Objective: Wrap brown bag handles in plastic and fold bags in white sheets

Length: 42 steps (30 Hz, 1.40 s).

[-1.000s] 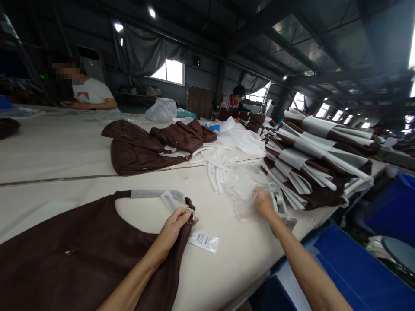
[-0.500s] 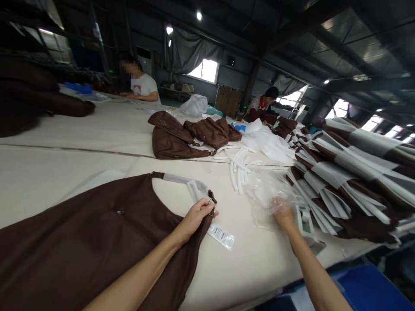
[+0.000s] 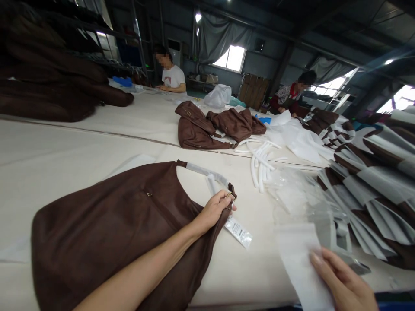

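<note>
A large dark brown handbag (image 3: 106,224) lies flat on the cream table (image 3: 259,263) before me. My left hand (image 3: 217,207) is closed on the bag's strap end, at the metal ring (image 3: 229,195). The strap (image 3: 207,169) is wrapped in white sheeting and curves away behind the hand. Beneath the hand a printed tag in clear plastic (image 3: 239,233) rests on the table. At lower right, my right hand (image 3: 343,276) pinches a white sheet, thin like paper or foam (image 3: 298,263), between thumb and fingers.
Clear plastic bags (image 3: 298,190) and white curved tubes (image 3: 261,166) lie ahead of my right hand. Brown bags (image 3: 201,127) sit mid-table. Stacked brown pieces with white sheeting (image 3: 376,194) crowd the right side. Two people (image 3: 173,77) work across the table.
My right hand has moved from the clear plastic toward me and now holds a white sheet. My left hand keeps its hold on the strap end. The view has swung left.
</note>
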Each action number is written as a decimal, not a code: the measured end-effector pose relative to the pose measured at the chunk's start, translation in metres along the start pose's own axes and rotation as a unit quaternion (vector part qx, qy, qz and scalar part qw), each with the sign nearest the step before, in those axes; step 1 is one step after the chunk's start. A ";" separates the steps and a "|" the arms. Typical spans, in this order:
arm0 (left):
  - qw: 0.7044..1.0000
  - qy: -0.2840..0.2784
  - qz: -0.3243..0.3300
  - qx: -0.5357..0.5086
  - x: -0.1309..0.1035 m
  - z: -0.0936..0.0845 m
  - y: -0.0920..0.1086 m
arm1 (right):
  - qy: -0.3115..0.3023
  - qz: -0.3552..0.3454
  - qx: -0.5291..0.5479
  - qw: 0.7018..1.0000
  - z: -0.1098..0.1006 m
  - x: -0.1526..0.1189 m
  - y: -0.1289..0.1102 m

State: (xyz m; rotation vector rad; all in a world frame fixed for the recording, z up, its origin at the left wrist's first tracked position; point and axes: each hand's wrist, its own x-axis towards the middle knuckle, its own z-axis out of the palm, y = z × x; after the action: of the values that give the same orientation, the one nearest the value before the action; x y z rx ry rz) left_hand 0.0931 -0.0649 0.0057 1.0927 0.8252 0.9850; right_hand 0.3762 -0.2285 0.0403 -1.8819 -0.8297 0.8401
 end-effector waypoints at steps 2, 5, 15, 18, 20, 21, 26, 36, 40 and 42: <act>1.000 0.001 0.002 0.003 -0.001 -0.001 0.002 | -0.096 -0.049 0.014 0.994 0.030 0.031 -0.016; 1.000 0.000 0.007 0.011 -0.004 -0.003 0.004 | -0.250 -0.058 0.021 0.966 0.085 0.076 -0.042; 1.000 0.003 -0.003 0.015 -0.008 -0.007 0.003 | -0.369 -0.060 0.138 0.917 0.181 0.113 -0.076; 1.000 0.012 -0.010 0.012 -0.008 -0.009 0.002 | -0.391 -0.055 0.172 0.902 0.193 0.111 -0.076; 1.000 0.018 -0.016 0.007 -0.009 -0.009 0.001 | -0.408 -0.049 0.192 0.891 0.199 0.109 -0.076; 1.000 0.020 -0.020 0.006 -0.009 -0.008 0.001 | -0.416 -0.045 0.200 0.886 0.201 0.109 -0.077; 0.996 0.056 -0.056 -0.033 -0.012 -0.006 0.001 | -0.460 -0.012 0.228 0.858 0.204 0.117 -0.077; 0.982 0.081 -0.109 -0.135 -0.008 -0.007 0.003 | -0.498 0.032 0.192 0.845 0.199 0.132 -0.077; 0.979 0.105 -0.098 -0.144 -0.008 -0.006 0.002 | -0.501 0.034 0.156 0.850 0.190 0.130 -0.070; 0.977 0.108 -0.098 -0.154 -0.008 -0.005 0.001 | -0.500 0.034 0.143 0.854 0.187 0.127 -0.066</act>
State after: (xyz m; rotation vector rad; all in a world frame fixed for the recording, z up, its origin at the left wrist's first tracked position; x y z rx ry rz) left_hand 0.0853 -0.0709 0.0063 0.6321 0.9022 1.0348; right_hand 0.2800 -0.0168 0.0015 -1.1280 -1.1445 1.9333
